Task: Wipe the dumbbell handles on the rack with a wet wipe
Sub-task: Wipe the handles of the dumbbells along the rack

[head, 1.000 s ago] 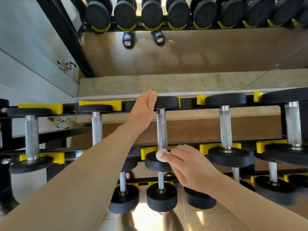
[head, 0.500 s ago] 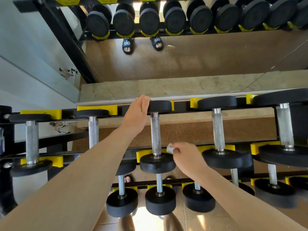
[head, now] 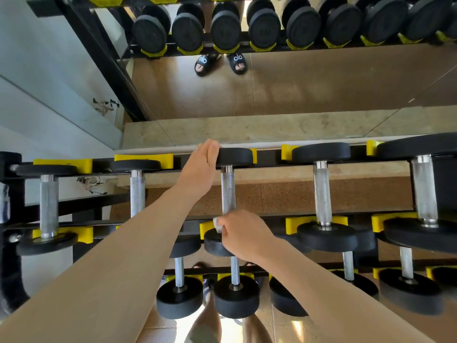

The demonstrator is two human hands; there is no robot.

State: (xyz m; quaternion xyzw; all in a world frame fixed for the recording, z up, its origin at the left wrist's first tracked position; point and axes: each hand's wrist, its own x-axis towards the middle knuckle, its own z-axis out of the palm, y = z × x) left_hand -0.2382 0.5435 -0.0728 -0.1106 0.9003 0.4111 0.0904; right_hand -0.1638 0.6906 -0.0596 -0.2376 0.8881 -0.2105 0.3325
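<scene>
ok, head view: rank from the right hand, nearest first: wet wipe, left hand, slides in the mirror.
1. wet wipe: pinched in the right hand, at the near end of the handle.
2. left hand: up-left, resting on the far dumbbell head.
3. slides: top of frame, reflected in the mirror.

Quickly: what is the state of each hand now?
Left hand: open, straight fingers resting on the dumbbell head.
Right hand: closed, gripping the wet wipe at the handle.

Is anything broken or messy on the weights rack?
Nothing stands out. The dumbbells sit straight in their yellow cradles. The right hand holds the wipe at a handle; the left hand rests on its far weight.
</scene>
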